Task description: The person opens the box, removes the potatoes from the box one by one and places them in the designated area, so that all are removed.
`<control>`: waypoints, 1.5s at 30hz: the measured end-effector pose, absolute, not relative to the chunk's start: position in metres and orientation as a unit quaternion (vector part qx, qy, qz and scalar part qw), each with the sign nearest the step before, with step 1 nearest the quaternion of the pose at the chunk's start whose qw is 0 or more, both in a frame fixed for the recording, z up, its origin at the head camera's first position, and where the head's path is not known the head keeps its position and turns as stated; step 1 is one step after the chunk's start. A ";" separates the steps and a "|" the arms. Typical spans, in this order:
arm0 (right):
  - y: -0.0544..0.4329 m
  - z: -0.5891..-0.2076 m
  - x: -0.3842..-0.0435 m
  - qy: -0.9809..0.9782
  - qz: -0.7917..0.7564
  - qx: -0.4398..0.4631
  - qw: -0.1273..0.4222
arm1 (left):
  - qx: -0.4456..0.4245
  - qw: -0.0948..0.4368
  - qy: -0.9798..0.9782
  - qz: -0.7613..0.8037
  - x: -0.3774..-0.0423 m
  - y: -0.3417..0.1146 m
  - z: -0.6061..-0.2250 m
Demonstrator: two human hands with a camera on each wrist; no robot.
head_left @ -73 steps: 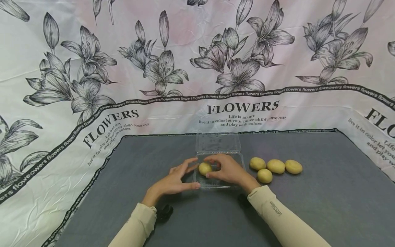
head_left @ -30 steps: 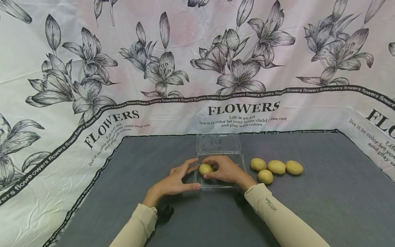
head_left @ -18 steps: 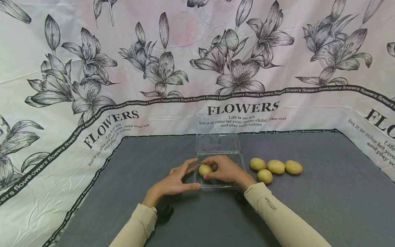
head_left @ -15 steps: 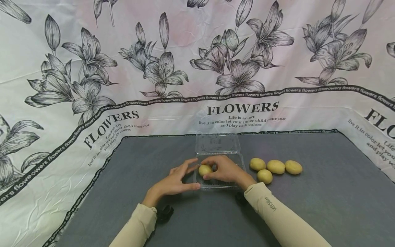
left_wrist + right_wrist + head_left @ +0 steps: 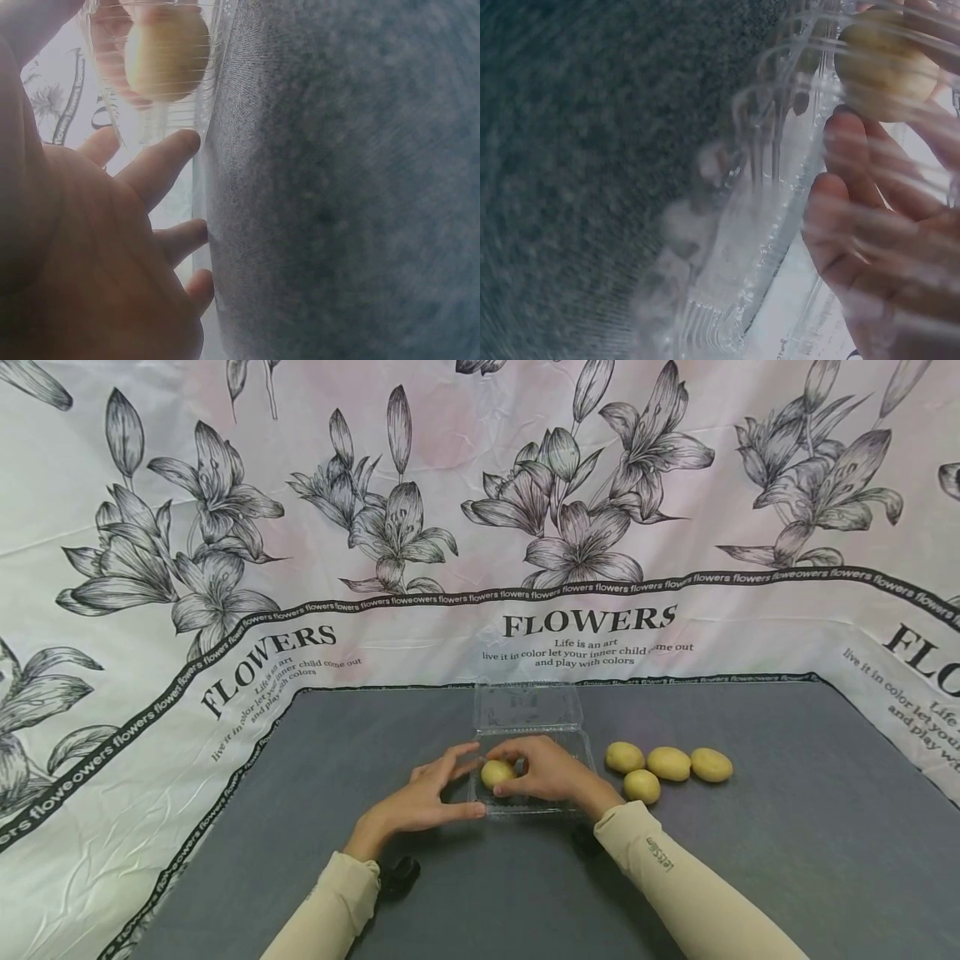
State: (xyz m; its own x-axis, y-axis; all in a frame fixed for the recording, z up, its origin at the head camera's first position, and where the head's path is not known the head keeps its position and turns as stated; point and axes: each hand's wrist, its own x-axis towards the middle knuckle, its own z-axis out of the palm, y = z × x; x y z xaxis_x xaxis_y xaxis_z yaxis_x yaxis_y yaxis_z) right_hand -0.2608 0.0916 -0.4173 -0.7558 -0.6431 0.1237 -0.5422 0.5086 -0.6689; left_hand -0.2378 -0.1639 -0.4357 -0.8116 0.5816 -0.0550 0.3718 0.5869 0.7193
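Note:
A clear plastic clamshell box point(image 5: 531, 810) lies on the grey table with its lid point(image 5: 527, 706) tipped back. Inside, toward the left wall, is a yellow potato point(image 5: 497, 774), which my right hand point(image 5: 546, 768) holds between thumb and fingers. In the right wrist view the potato point(image 5: 885, 67) shows through the ribbed plastic, fingers around it. My left hand point(image 5: 420, 795) lies at the box's left side, fingers spread and fairly straight. In the left wrist view its fingertips point(image 5: 184, 142) are at the box's outer wall, with the potato point(image 5: 166, 56) visible behind the plastic.
Several more potatoes point(image 5: 669, 764) lie grouped on the table to the right of the box. A white flower-printed cloth point(image 5: 420, 643) hangs behind the table and along its sides. A dark object point(image 5: 400, 877) is by the left wrist.
Since the earliest frame, my right hand and forearm have shifted slightly left, still holding the potato in the box. The left hand stays in place.

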 end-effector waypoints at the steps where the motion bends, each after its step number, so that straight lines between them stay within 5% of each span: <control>1: 0.092 -0.417 -0.261 0.865 -0.359 -0.344 0.070 | 0.271 0.144 0.879 0.365 -0.238 -0.164 -0.436; 45: 0.117 -0.408 -0.257 0.852 -0.414 -0.318 0.034 | 0.271 0.141 0.881 0.361 -0.239 -0.163 -0.435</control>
State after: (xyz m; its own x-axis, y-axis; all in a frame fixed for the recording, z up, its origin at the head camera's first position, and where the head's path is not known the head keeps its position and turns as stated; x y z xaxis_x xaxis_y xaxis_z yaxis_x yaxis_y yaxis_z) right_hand -0.2573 0.1175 -0.4076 -0.7960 -0.5696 0.2049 -0.5130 0.4551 -0.7278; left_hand -0.2393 -0.1633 -0.4346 -0.8136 0.5790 -0.0536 0.3748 0.5927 0.7129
